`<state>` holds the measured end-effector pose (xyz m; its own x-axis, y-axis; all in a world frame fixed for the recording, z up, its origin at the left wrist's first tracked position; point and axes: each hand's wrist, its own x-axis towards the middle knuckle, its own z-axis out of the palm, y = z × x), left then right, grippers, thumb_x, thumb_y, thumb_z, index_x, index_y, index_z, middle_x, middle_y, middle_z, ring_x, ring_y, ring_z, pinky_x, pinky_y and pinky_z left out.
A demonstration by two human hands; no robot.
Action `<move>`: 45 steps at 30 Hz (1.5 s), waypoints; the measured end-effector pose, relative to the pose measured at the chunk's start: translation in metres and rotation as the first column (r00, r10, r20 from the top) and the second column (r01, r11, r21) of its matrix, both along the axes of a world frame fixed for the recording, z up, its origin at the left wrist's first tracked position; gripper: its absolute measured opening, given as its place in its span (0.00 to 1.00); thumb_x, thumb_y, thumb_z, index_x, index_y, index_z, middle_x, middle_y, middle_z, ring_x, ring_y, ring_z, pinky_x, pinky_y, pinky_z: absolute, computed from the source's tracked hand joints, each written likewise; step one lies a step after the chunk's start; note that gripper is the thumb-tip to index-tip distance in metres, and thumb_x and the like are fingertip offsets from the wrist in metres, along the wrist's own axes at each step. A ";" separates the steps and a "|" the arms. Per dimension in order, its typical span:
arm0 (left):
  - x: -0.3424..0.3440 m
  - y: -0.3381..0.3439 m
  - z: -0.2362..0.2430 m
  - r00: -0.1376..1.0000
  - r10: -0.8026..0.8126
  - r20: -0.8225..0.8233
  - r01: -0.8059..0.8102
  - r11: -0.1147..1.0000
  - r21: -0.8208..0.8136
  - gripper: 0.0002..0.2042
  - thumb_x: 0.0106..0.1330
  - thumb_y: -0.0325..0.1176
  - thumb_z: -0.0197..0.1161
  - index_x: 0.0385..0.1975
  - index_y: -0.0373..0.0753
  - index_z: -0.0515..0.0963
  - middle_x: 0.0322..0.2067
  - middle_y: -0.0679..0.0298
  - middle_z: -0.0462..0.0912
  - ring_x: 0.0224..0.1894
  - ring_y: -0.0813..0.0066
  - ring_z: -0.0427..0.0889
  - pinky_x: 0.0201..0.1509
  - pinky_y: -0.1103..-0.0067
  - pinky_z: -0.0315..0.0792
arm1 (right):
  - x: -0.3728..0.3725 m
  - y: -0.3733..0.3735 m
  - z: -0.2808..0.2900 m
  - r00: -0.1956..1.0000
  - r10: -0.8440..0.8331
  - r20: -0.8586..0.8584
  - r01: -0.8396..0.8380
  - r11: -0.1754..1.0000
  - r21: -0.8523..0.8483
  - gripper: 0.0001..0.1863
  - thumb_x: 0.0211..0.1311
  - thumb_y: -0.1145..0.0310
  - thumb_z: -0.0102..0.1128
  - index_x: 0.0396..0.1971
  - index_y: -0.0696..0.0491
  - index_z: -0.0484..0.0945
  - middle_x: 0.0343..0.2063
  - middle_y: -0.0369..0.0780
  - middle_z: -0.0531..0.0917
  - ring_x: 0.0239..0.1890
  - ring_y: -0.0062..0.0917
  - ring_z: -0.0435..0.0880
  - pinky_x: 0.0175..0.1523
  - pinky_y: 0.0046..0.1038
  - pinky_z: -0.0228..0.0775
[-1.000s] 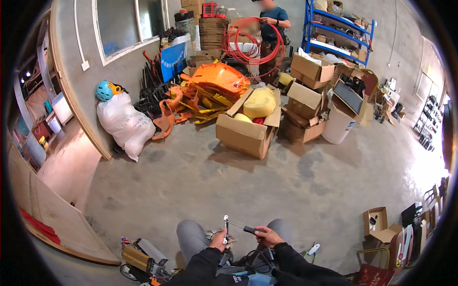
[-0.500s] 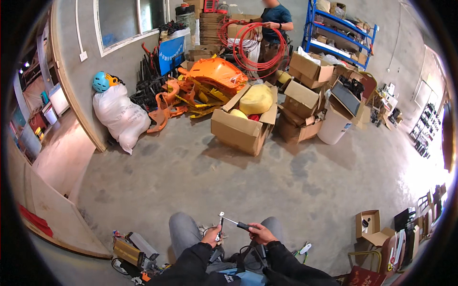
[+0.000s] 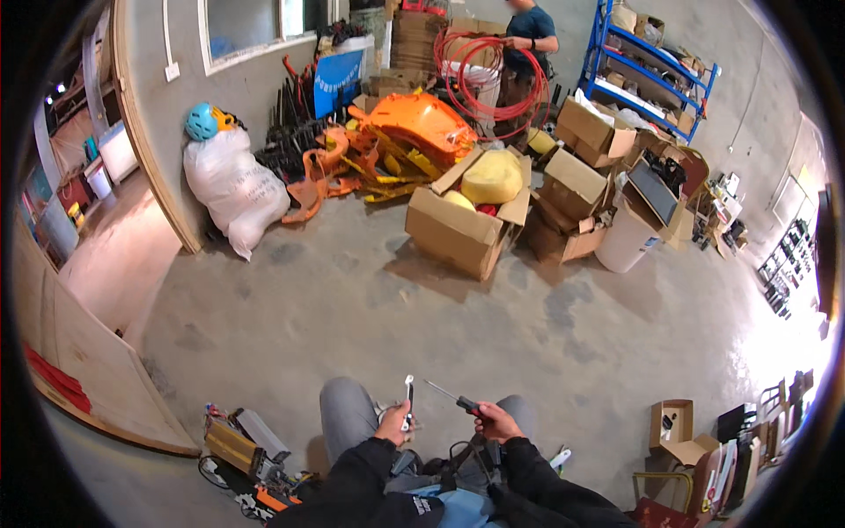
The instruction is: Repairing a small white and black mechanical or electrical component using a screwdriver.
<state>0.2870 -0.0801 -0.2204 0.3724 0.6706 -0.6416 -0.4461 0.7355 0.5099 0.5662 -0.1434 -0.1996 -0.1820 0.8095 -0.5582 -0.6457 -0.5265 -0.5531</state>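
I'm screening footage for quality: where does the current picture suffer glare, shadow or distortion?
Head view: glare bleaches the floor at far right, clear of the screwdriver in the right hand; head view: shadow falls before the central cardboard box; head view: the door frame bows near the rim.

From where I stand, a co-worker (image 3: 531, 35) beyond the open cardboard box (image 3: 453, 238) has a blurred head, cropped above. Inside the box, a yellow bundle (image 3: 491, 176) covers most of something red (image 3: 486, 209). On its near side, the left hand (image 3: 393, 424) hides part of a slim pale piece (image 3: 408, 392); the right hand (image 3: 500, 423) covers the rear of the screwdriver (image 3: 466, 404). Far right of it, dark items (image 3: 786, 264) are too small to identify.
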 end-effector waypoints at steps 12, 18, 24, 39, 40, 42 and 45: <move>-0.003 0.033 0.010 0.937 0.003 0.350 0.023 0.997 -0.070 0.15 0.70 0.48 0.47 0.37 0.42 0.69 0.27 0.63 0.74 0.24 0.75 0.72 0.25 0.79 0.66 | -0.008 0.048 0.036 0.998 -0.050 0.028 0.047 0.992 0.115 0.14 0.63 0.64 0.54 0.47 0.52 0.71 0.36 0.40 0.79 0.26 0.19 0.71 0.30 0.21 0.63; -0.009 0.024 0.008 0.962 -0.011 0.272 0.017 1.000 -0.021 0.16 0.70 0.48 0.45 0.40 0.40 0.69 0.30 0.61 0.75 0.27 0.74 0.73 0.26 0.79 0.65 | -0.014 0.017 0.032 1.000 -0.017 0.012 0.015 0.995 0.101 0.13 0.63 0.67 0.55 0.45 0.54 0.72 0.30 0.37 0.76 0.25 0.21 0.70 0.29 0.21 0.63; -0.004 0.023 0.014 0.963 0.030 0.266 -0.035 0.999 0.012 0.20 0.71 0.50 0.43 0.39 0.38 0.71 0.29 0.62 0.74 0.28 0.74 0.72 0.27 0.79 0.65 | -0.005 0.003 0.024 0.998 -0.053 0.045 0.050 0.995 0.082 0.12 0.61 0.68 0.57 0.44 0.53 0.72 0.28 0.38 0.78 0.23 0.20 0.71 0.27 0.20 0.63; -0.001 0.026 0.015 0.985 0.087 0.146 -0.093 0.995 0.033 0.16 0.71 0.48 0.45 0.38 0.40 0.69 0.29 0.62 0.76 0.26 0.74 0.73 0.25 0.78 0.66 | -0.005 0.010 0.026 0.994 0.053 0.096 -0.064 0.990 0.123 0.10 0.60 0.69 0.58 0.40 0.54 0.73 0.25 0.35 0.77 0.21 0.17 0.70 0.25 0.18 0.60; -0.002 0.026 0.013 0.988 0.100 0.116 -0.105 0.994 0.039 0.15 0.70 0.47 0.46 0.38 0.41 0.70 0.29 0.62 0.76 0.26 0.74 0.73 0.25 0.78 0.66 | -0.006 0.009 0.028 0.992 0.064 0.107 -0.076 0.991 0.114 0.10 0.60 0.69 0.58 0.40 0.53 0.73 0.24 0.35 0.77 0.21 0.17 0.70 0.25 0.18 0.60; -0.002 0.025 0.012 0.992 0.093 0.089 -0.097 0.994 0.046 0.14 0.70 0.47 0.47 0.37 0.42 0.70 0.29 0.64 0.77 0.25 0.75 0.73 0.25 0.79 0.66 | -0.006 0.008 0.028 0.990 0.078 0.122 -0.091 0.990 0.106 0.09 0.61 0.69 0.57 0.40 0.53 0.73 0.24 0.35 0.77 0.21 0.17 0.70 0.25 0.18 0.60; 0.000 0.022 0.014 0.995 0.091 0.042 -0.093 0.994 0.051 0.14 0.69 0.48 0.50 0.34 0.43 0.70 0.27 0.65 0.76 0.24 0.76 0.73 0.23 0.79 0.66 | -0.005 0.006 0.024 0.990 0.092 0.111 -0.104 0.989 0.108 0.09 0.61 0.69 0.56 0.40 0.53 0.74 0.25 0.36 0.79 0.21 0.16 0.70 0.25 0.17 0.60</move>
<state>0.2873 -0.0578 -0.2064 0.3320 0.7359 -0.5901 -0.5316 0.6627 0.5274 0.5614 -0.1374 -0.1758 -0.2083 0.8497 -0.4844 -0.5289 -0.5145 -0.6750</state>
